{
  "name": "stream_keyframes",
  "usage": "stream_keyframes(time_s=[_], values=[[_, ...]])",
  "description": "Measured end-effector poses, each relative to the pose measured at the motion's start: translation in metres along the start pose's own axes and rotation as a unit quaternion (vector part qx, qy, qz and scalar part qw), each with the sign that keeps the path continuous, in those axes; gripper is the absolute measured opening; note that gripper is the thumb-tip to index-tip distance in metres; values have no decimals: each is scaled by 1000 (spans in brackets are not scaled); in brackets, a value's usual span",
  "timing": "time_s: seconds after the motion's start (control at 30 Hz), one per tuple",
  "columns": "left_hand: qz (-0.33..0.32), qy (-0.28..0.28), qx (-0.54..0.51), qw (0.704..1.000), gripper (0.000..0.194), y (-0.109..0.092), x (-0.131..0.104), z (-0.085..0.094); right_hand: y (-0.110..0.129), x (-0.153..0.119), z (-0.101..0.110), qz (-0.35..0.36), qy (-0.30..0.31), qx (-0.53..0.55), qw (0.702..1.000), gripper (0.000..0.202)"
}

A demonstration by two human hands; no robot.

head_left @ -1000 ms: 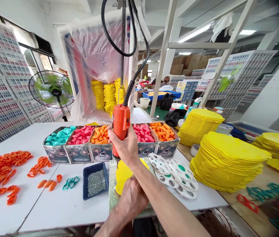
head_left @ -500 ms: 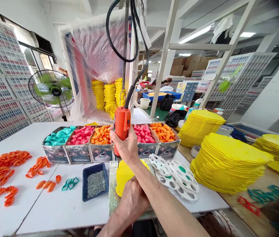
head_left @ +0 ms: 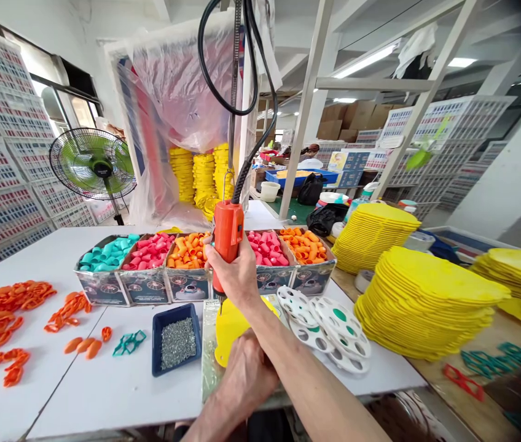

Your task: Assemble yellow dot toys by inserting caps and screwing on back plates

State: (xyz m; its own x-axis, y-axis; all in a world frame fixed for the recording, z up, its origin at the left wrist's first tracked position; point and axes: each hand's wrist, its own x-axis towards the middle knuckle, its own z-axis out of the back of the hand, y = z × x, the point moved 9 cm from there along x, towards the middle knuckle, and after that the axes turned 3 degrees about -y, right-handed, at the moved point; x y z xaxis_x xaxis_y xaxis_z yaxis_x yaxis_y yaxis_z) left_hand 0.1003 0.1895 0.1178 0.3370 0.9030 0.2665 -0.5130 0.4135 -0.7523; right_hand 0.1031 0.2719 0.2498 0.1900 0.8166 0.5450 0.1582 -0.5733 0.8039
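Note:
My right hand is closed around an orange electric screwdriver hanging from a spring and black cable. The screwdriver is upright, its bit pointing down at a yellow plastic piece; whether the tip touches cannot be made out. Below it, my left hand is closed on the near part of that piece, its fingertips hidden. My right forearm crosses over part of the left hand. Under the piece lies a greenish board. To the left stands a dark blue tray of small metal screws.
Boxes of teal, pink and orange plastic parts line the back. White perforated discs lie right of the board, beside tall yellow stacks. Orange parts and teal frames lie left. A fan stands behind.
The view has shifted very slightly. Both hands, the screwdriver and the yellow piece keep practically the same positions.

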Motion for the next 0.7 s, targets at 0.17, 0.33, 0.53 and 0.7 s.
stream_keyframes(time_s=[0.17, 0.33, 0.53, 0.7], values=[[6, -4, 2, 1000, 16, 1, 0, 0, 0, 0, 1, 5, -4, -5, 1000, 25], [15, -7, -2, 1000, 15, 2, 1, 1, -1, -1, 1, 19, -10, -41, 999, 25], [18, 7, -13, 1000, 16, 5, 2, -2, -4, -1, 3, 35, -32, -87, 995, 22], [33, 13, -35, 999, 15, 7, 2, -3, -9, -1, 1, 23, -21, -77, 997, 25]])
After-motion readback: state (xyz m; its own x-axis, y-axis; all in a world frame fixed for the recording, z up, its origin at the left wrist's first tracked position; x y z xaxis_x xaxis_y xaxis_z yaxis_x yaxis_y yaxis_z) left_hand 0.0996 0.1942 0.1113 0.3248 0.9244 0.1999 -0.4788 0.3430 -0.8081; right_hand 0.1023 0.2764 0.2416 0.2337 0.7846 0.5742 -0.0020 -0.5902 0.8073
